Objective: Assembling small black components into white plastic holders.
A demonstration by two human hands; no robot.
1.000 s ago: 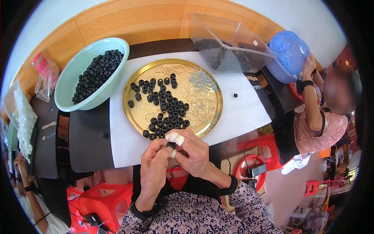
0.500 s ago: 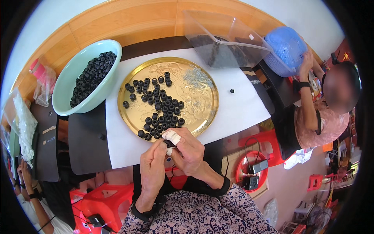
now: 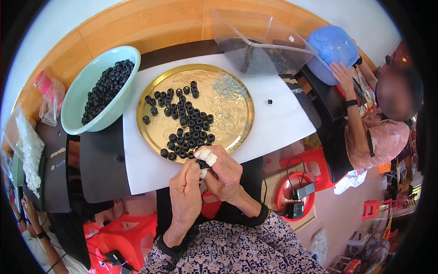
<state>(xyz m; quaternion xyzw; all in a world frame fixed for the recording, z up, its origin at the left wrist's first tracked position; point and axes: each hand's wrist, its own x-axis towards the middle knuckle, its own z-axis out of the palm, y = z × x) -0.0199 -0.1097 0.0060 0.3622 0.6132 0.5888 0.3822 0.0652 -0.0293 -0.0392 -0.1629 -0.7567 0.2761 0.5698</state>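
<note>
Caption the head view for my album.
Left hand and right hand pinch a small black piece near a round gold tray of holed black pieces.

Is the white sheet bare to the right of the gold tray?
No, one small black piece lies on the white sheet there, outside the gold tray.

Left hand (image 3: 186, 194) and right hand (image 3: 225, 174) share a grip on a black bead (image 3: 200, 163) near the gold tray (image 3: 230, 112). A green basin (image 3: 75, 107) sits far left on the worktop (image 3: 101, 162).
</note>
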